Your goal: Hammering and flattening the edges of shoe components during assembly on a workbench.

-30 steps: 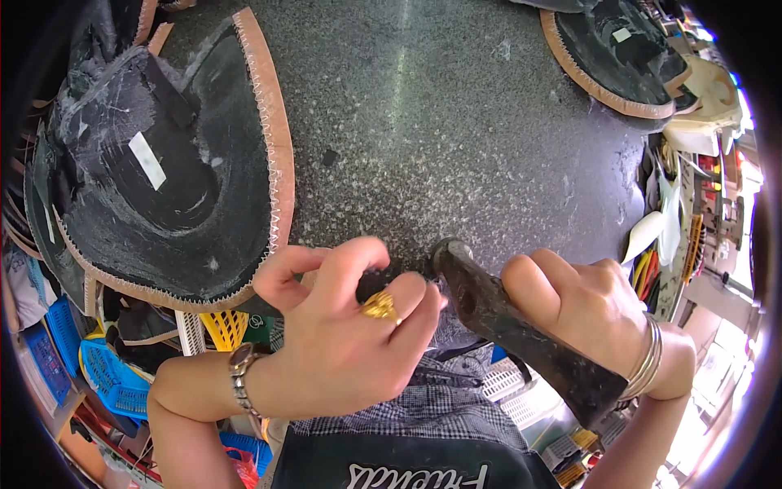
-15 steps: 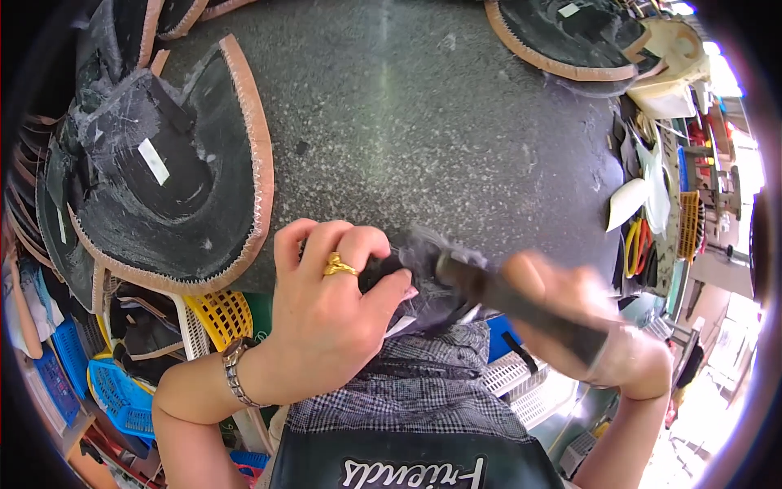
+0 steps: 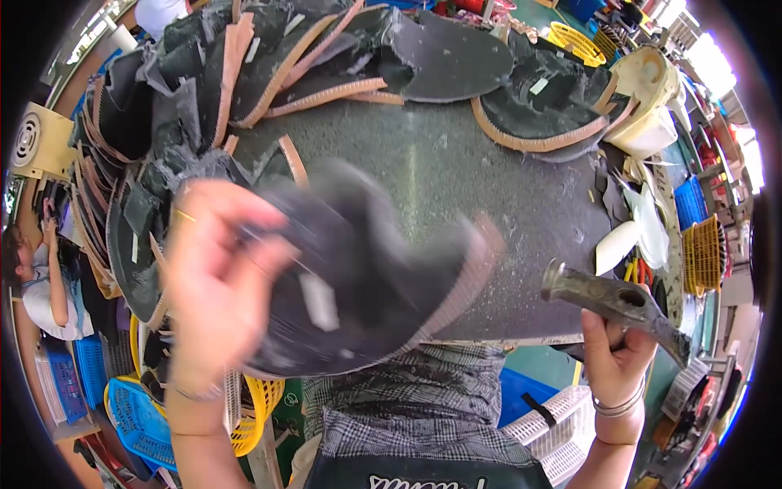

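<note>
My left hand (image 3: 218, 281), blurred by motion, pinches the edge of a black leather-like piece (image 3: 371, 297) between thumb and fingers. The piece is curved, with a pale strip on its surface and a stitched tan border along its right edge. It hangs over the front of the dark work surface (image 3: 529, 220). My right hand (image 3: 617, 350) grips a worn metal hammer head (image 3: 599, 292) at the right front corner. Its round face points left, its narrow end points down to the right, and a dark hole shows in its middle. No handle is visible.
Several similar black pieces (image 3: 322, 61) with tan borders are heaped along the far and left sides. One piece (image 3: 542, 106) lies at the far right, beside a cream container (image 3: 652, 134). Yellow and blue baskets (image 3: 130, 420) stand lower left. Another person (image 3: 53, 285) is at the left.
My left hand has moved up and left, now with the black piece lifted in it. My right hand has moved right with the hammer head, away from my left. The view takes in more of the far side.
</note>
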A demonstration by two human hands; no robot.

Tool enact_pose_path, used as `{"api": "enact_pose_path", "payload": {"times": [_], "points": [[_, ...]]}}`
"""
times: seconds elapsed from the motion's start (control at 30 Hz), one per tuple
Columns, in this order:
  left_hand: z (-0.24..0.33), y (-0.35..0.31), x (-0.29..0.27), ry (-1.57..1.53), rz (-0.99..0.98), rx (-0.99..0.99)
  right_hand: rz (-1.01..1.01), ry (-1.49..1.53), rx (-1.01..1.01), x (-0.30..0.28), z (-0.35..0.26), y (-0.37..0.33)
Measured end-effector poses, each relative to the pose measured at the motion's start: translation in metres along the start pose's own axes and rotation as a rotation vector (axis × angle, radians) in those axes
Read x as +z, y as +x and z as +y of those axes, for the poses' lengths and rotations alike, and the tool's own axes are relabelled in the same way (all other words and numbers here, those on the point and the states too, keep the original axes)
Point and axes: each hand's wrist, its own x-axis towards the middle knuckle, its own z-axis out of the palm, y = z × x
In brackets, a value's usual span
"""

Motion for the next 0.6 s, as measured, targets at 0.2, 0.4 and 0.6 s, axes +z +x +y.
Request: {"api": "enact_pose_path", "payload": {"times": [0.2,0.4,0.6], "points": [[-0.047,0.072,-0.06,1.151,0.128,0.39,-0.025,0.129,0.128,0.001,0.019,0.015],[-0.055,0.199,0.057,1.068,0.044,0.916,-0.088,0.141,0.17,0.017,0.022,0.044],[-0.086,0.291,0.098,1.361,-0.337,0.923,-0.124,0.157,0.118,0.015,0.032,0.052]]}}
